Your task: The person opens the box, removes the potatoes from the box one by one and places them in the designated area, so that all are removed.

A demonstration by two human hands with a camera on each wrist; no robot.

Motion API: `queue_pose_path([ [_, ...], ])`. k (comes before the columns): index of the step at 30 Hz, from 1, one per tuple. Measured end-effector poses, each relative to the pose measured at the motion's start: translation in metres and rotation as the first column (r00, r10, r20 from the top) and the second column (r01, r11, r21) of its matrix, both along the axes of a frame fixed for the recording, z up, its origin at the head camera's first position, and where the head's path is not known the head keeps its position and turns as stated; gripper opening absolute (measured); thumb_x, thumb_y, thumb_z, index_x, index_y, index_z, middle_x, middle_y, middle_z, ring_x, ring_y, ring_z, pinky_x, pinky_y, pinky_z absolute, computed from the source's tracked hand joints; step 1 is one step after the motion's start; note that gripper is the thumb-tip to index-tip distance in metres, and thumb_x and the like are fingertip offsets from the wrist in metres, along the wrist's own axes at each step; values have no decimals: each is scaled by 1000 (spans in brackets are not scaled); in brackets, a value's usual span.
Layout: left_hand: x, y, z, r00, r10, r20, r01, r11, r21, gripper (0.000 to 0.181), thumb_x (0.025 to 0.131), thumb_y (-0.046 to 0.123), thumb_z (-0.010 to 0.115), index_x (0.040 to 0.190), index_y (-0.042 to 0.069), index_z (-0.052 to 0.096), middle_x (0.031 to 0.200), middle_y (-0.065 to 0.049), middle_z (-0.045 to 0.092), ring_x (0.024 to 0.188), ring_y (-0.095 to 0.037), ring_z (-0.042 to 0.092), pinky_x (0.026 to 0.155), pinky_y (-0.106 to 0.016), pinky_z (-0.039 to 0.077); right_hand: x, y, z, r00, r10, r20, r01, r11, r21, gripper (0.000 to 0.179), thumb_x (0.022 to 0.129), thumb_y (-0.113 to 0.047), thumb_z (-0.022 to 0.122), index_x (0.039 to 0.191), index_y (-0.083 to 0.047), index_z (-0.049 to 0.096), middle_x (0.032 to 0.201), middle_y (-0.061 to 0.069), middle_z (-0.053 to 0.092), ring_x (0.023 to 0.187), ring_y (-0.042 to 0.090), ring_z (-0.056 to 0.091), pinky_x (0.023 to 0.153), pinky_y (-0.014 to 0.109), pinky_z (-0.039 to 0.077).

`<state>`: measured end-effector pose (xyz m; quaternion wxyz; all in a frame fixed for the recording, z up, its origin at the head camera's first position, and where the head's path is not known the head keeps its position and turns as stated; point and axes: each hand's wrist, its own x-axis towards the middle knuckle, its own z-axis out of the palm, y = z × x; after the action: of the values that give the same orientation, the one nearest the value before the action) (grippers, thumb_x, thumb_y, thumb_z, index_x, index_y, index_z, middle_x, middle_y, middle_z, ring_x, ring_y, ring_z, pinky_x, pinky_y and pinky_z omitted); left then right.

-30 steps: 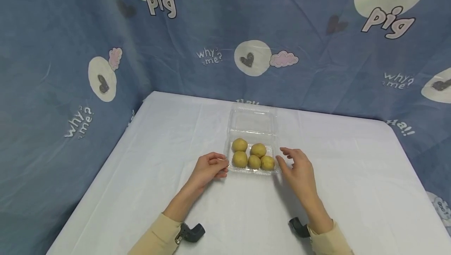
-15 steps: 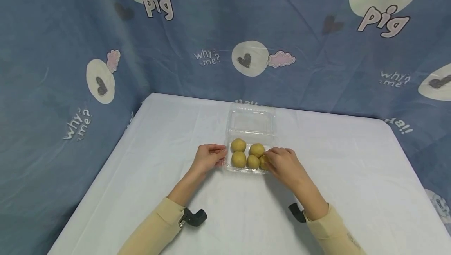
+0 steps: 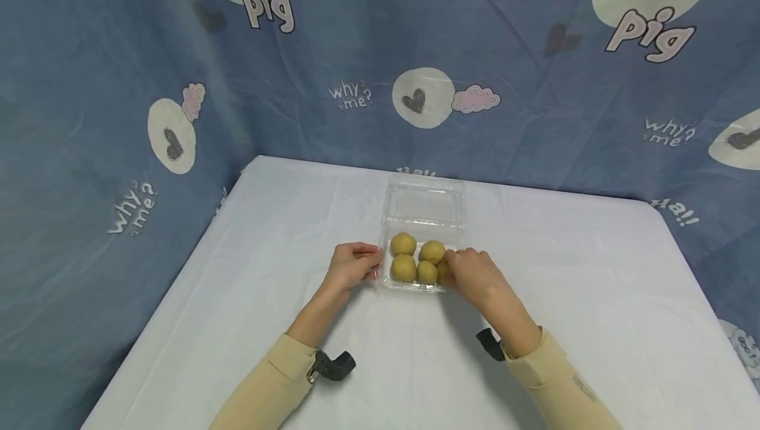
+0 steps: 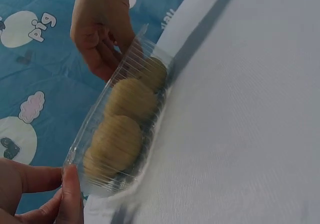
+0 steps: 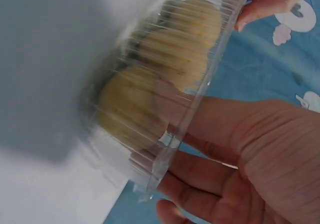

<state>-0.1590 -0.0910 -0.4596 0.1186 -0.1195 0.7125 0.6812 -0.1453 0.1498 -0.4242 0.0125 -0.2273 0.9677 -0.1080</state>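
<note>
A clear plastic clamshell box (image 3: 415, 287) lies on the table with its lid (image 3: 423, 204) folded back. Inside sit several round yellow fruits (image 3: 404, 268), dull-skinned and somewhat lumpy. At the box's left rim, my left hand (image 3: 352, 265) pinches the plastic edge between thumb and fingers, as the left wrist view shows. My right hand (image 3: 477, 278) reaches over the right rim and grips the front right fruit (image 5: 131, 109), thumb on one side and fingers on the other. In the head view that fruit is mostly covered by the hand.
The white cloth-covered table (image 3: 285, 219) surrounds the box on all sides. Behind it and to the left hangs a blue printed curtain (image 3: 309, 133). Dark wrist-worn camera mounts (image 3: 336, 365) stick out inward from both sleeves.
My right hand has moved left from beside the box to the front right fruit and taken hold of it. The left hand has shifted slightly up along the rim.
</note>
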Motion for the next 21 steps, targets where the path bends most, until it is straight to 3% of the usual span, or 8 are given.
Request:
queue_pose_path([
  [2,0,-1,0,1000,-12,8,12,1000,1,19,90,8,69,105,-5,67,84,-10,67,66,-12,62,55,-21,53,-2,-1,2,998,-20,58,17,999,37,10,85,-11,72,90,-6,65,71,5,60,68,25,58,68,47,49],
  [4,-1,-2,0,1000,-25,8,25,1000,3,20,90,8,69,105,-5,67,84,-10,67,67,-12,62,56,-21,53,-4,-1,3,994,-31,101,26,998,51,19,86,-13,72,101,-5,66,80,8,65,77,30,62,75,50,49],
  [7,-3,-2,-1,999,-40,9,40,999,6,21,91,8,69,107,-5,67,86,-9,67,69,-12,62,58,-22,54,-7,0,3,990,-35,140,33,999,18,25,85,-12,71,108,-4,67,90,10,68,88,33,63,82,52,48],
  [11,-6,-2,-4,998,-54,17,53,998,36,24,91,8,69,111,-5,66,88,-8,66,71,-11,61,60,-22,53,-8,5,0,990,-13,137,18,999,-35,27,82,-12,72,107,-4,70,95,8,69,93,32,62,83,53,47],
  [21,-6,-1,-4,998,-54,28,52,997,58,26,92,6,68,114,-7,65,90,-8,65,71,-10,59,59,-20,52,-5,15,-5,996,64,68,-53,988,-145,43,78,-18,82,114,1,69,97,7,59,84,25,60,81,44,50],
])
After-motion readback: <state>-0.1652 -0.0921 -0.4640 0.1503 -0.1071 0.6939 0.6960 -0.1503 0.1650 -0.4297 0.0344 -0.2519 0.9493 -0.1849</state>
